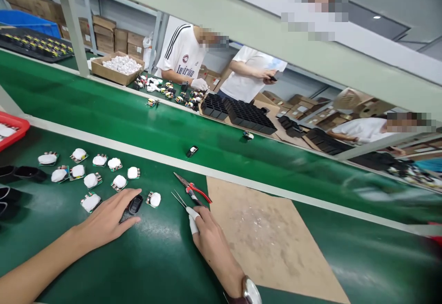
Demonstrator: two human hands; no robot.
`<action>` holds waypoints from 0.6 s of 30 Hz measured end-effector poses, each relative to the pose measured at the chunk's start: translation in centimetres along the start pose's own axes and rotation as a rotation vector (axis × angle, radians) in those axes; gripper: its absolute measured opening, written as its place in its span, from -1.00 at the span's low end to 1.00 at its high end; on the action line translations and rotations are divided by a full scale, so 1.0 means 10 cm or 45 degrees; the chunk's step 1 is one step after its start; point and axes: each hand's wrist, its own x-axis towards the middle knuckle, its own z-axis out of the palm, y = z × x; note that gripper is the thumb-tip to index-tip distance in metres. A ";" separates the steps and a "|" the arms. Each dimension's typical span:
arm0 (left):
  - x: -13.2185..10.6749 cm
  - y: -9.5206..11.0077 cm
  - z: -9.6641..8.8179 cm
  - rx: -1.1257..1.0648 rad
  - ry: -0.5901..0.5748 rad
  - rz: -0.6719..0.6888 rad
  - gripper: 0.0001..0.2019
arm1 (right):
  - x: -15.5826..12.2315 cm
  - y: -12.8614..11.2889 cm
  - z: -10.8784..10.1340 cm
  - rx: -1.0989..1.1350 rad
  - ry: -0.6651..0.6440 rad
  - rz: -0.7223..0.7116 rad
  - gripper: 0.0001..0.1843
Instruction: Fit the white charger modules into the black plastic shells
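My left hand (pixel 108 216) is curved around a small black plastic case (pixel 135 204), whose open end faces up; thumb and forefinger lie on either side of it. In my right hand (pixel 210 237), which wears white finger cots, is a pair of metal tweezers (pixel 179 199) with the tips apart, pointing to the upper left. Just beyond that hand lie needle-nose pliers (pixel 193 189) with red handles. One circuit board with a white pad (pixel 154 199) sits right of the case. Several similar boards (pixel 91 180) are spread behind and left of my left hand.
Several black cases (pixel 29 173) and a red tray (pixel 14 129) are at the left. A brown cardboard sheet (pixel 262 235) lies at right. Beyond the pale rail runs a green conveyor (pixel 165 129) carrying a few small parts. Co-workers (pixel 184 53) are across it, near black trays (pixel 248 115).
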 end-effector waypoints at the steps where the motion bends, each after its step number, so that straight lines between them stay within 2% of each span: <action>1: 0.00 -0.01 0.01 0.005 0.014 0.013 -0.40 | 0.06 0.01 0.03 -0.056 0.021 -0.015 -0.52; 5: 0.00 -0.02 0.00 -0.005 0.040 0.019 -0.42 | 0.35 -0.03 0.09 -0.171 0.083 -0.007 -0.59; 8: 0.01 0.01 -0.03 -0.046 0.005 -0.010 -0.40 | 0.50 -0.21 0.06 -0.001 0.077 -0.065 -0.64; 12: 0.04 0.04 -0.06 -0.078 -0.032 -0.027 -0.40 | 0.64 -0.47 0.09 0.269 0.005 -0.170 -0.45; 18: 0.05 0.06 -0.06 -0.054 0.021 0.021 -0.35 | 0.71 -0.53 0.30 0.419 0.108 -0.109 -0.50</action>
